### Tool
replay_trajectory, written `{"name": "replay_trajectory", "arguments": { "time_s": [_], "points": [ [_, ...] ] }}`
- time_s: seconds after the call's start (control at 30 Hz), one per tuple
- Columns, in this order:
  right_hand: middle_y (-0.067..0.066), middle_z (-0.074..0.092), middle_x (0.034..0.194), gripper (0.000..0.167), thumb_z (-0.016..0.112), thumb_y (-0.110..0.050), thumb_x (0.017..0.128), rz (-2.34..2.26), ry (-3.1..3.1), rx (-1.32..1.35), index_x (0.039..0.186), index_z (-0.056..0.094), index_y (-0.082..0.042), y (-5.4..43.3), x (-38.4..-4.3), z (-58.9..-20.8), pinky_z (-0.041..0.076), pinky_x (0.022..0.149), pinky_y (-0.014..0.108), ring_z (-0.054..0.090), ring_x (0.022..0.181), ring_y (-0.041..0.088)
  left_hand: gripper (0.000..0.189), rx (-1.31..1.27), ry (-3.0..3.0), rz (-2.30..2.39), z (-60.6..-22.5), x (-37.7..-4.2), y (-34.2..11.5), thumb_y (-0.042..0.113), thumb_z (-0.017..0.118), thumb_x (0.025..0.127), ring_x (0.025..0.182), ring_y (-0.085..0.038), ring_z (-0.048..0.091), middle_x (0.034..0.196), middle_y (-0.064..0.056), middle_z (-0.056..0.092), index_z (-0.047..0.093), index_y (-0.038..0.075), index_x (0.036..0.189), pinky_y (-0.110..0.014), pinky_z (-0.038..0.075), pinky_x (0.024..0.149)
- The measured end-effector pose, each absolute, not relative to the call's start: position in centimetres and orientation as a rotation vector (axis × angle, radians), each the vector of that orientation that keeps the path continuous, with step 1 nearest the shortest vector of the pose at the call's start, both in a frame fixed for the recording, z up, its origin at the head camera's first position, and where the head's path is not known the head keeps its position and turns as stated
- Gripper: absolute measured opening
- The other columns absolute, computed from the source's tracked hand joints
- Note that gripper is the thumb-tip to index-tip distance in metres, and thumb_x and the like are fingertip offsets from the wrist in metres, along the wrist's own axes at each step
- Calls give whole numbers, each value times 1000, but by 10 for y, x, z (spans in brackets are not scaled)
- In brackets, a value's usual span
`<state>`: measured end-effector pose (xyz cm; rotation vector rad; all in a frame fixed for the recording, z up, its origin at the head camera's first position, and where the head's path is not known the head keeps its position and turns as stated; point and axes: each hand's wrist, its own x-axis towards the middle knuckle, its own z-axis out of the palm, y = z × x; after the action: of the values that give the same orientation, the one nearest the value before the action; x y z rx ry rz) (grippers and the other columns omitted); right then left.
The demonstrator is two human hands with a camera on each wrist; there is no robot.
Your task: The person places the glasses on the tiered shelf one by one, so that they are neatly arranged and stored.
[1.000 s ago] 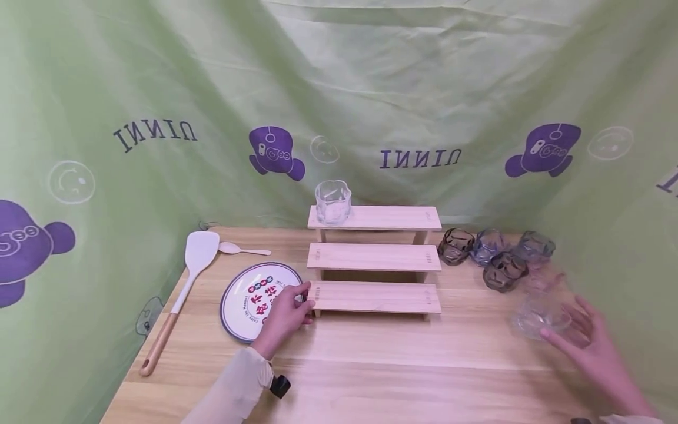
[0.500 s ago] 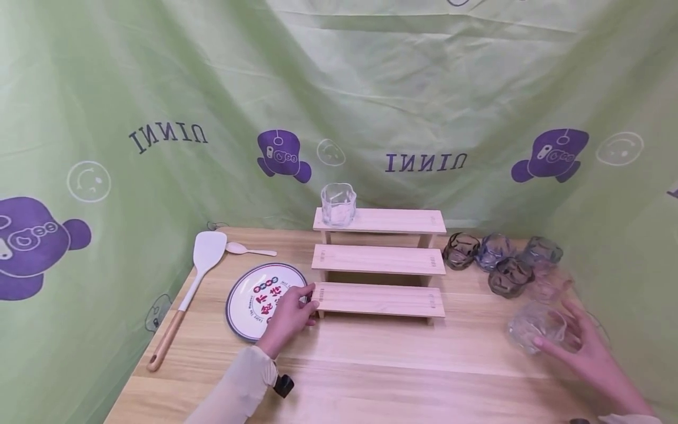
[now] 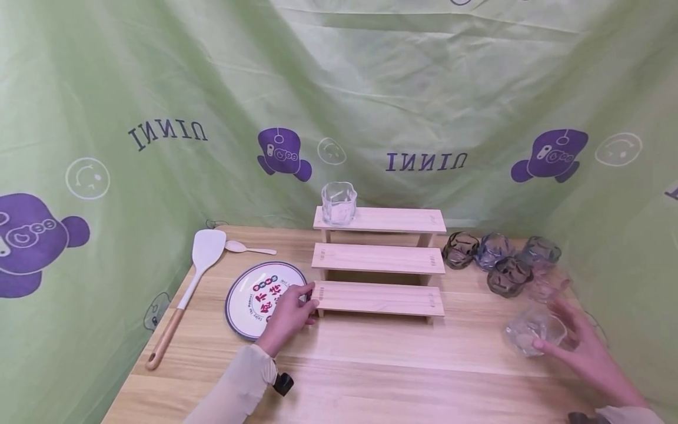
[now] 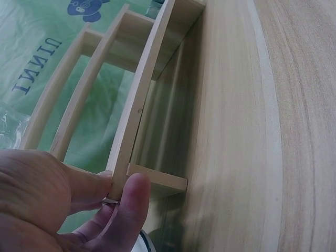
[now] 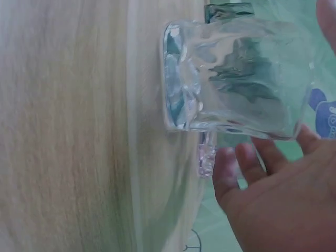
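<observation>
My left hand [image 3: 286,315] pinches the left end of the lowest board of a three-tier wooden stand [image 3: 378,298]. In the left wrist view, thumb and fingers [image 4: 137,202] press on either side of that board's end. At the right, my right hand [image 3: 580,341] curls around a clear glass [image 3: 524,333], thumb on its near side. The right wrist view shows the clear glass [image 5: 236,79] between the thumb and the other fingers [image 5: 226,168]; full finger contact is hard to see. Another clear glass [image 3: 339,204] stands on the top tier, at its left end.
Behind the right hand sit dark glasses [image 3: 509,277], a blue glass [image 3: 494,250], a grey-blue glass [image 3: 540,252] and a pinkish glass [image 3: 548,285]. Left of the stand lie a plate [image 3: 249,288], a small spoon [image 3: 249,248] and a spatula [image 3: 196,274]. Green cloth [image 3: 424,88] hangs behind.
My right hand and the clear glass have shifted slightly left and toward me. The left hand keeps its place on the stand. The head view has tilted a little.
</observation>
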<state>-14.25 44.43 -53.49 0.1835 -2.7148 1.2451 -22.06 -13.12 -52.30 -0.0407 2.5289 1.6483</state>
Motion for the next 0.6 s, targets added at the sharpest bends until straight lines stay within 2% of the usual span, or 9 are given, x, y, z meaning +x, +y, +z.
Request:
{"name": "replay_trajectory", "arguments": {
  "time_s": [0.07,0.13,0.17,0.23,0.27,0.33,0.4,0.5,0.6],
  "points": [
    [21,25,161,104,79,-7,87,1229,-2743,203,164,10,-15,444,-145,-535,27,119,54,27,140,8,51,-42,2527,1646,-523,-220,-131,4,66,98,63,-25,66,132,-22,50,51,0,146,-37,63,59],
    [28,30,156,105,80,-11,86,1190,-2785,205,164,10,-15,444,-146,-535,24,98,84,31,141,33,51,-37,2527,1643,-524,-220,-130,5,66,98,63,-25,67,132,-22,50,51,0,146,-37,63,59],
    [31,32,154,106,80,-12,86,1181,-2802,206,164,9,-15,444,-147,-536,21,85,91,33,137,45,51,-34,2526,1642,-524,-220,-130,5,66,98,64,-26,67,132,-22,50,51,0,146,-37,63,60],
    [17,40,154,106,80,-14,87,1142,-2828,190,164,9,-15,445,-146,-537,29,76,90,45,124,45,51,-33,2525,1641,-525,-220,-130,5,66,98,64,-27,67,132,-22,50,51,0,146,-37,63,60],
    [8,44,152,105,81,-13,87,1142,-2826,188,164,9,-15,446,-146,-537,35,76,88,50,122,36,51,-32,2525,1639,-525,-220,-130,5,66,98,64,-27,67,131,-22,50,51,0,146,-37,63,60],
    [-12,47,145,104,81,-10,86,1150,-2807,205,164,11,-13,449,-145,-538,51,82,70,53,116,14,51,-37,2526,1634,-524,-220,-131,5,66,97,64,-26,67,130,-22,51,51,0,146,-37,63,60],
    [-27,45,138,101,79,-5,87,1207,-2775,245,163,14,-12,451,-144,-539,58,83,44,51,108,-4,51,-49,2527,1628,-524,-220,-131,5,67,97,64,-26,66,127,-22,51,52,1,146,-38,63,59],
    [-29,46,137,95,75,3,88,1310,-2731,315,162,17,-9,453,-143,-540,53,78,18,53,109,-7,51,-63,2532,1617,-523,-220,-132,6,67,97,63,-24,66,124,-20,52,52,2,146,-38,63,58],
    [-31,43,138,91,73,5,88,1357,-2726,347,161,20,-6,453,-141,-540,57,76,21,57,107,-2,51,-69,2538,1608,-522,-220,-133,6,67,97,62,-23,66,122,-19,53,53,3,146,-38,62,57]
  ]
}}
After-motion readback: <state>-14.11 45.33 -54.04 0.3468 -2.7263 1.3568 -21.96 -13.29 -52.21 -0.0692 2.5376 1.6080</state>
